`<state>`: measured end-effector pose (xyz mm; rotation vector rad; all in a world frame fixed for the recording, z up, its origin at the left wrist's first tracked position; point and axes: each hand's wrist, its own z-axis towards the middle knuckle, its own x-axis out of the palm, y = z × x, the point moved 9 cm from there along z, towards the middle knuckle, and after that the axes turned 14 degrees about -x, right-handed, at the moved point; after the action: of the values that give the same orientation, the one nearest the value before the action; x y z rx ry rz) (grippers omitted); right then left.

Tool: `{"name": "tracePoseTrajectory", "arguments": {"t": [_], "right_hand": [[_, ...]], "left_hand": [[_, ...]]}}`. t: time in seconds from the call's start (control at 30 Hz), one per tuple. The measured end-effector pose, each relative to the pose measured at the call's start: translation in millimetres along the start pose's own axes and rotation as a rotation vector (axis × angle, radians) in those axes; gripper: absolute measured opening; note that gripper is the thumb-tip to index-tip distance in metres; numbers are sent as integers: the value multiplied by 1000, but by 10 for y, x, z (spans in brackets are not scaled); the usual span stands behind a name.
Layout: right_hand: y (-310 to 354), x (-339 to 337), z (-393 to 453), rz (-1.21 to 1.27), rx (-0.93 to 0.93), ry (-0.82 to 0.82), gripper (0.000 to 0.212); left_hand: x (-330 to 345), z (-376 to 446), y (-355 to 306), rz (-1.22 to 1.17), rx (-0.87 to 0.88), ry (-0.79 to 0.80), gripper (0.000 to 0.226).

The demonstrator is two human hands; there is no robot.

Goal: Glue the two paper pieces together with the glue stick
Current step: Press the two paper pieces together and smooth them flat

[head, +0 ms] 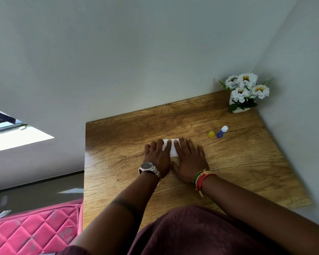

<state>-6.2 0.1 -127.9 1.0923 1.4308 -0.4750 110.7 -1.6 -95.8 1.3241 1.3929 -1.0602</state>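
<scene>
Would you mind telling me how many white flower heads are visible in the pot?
4 in the pot at the table's far right corner: upper left, upper right, lower left, lower right. More may be hidden behind.

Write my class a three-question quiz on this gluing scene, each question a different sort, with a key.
1. True or false: the glue stick stands uncapped beside its yellow cap.
2. Which wrist wears the watch? A left, B right.
3. Fill in: both hands press flat on the white ____.

Key: 1 true. 2 A; the left hand has it, the right hand has a bracelet. 3 paper.
</scene>
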Motion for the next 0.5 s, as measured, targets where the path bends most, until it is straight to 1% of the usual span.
{"name": "tracePoseTrajectory", "arguments": {"t": [0.07,0.13,0.2,0.33,0.4,0.43,0.47,0.5], "right_hand": [[-3,1,2,-2,3,-4,90],[1,2,3,-1,11,-4,89],[11,5,1,-6,14,7,90],[41,-4,-5,-16,13,22,90],[63,-27,1,-15,12,24,89],[75,-42,5,-20,10,26,89],[89,-66,13,-31,5,27,89],[103,-98,19,-50,-2,27,90]], "left_hand": [[26,-41,18,-18,-70,-4,65],[105,-68,164,-97,-203,43,72],[196,-100,274,-145,-255,75,78],[191,-132,275,-181,-216,28,80],[187,-181,135,-169,-101,-15,74],[236,-216,74,-148,-46,-17,72],[308,-244,66,-130,-30,0,70],[380,-254,110,-126,-56,28,69]]}}
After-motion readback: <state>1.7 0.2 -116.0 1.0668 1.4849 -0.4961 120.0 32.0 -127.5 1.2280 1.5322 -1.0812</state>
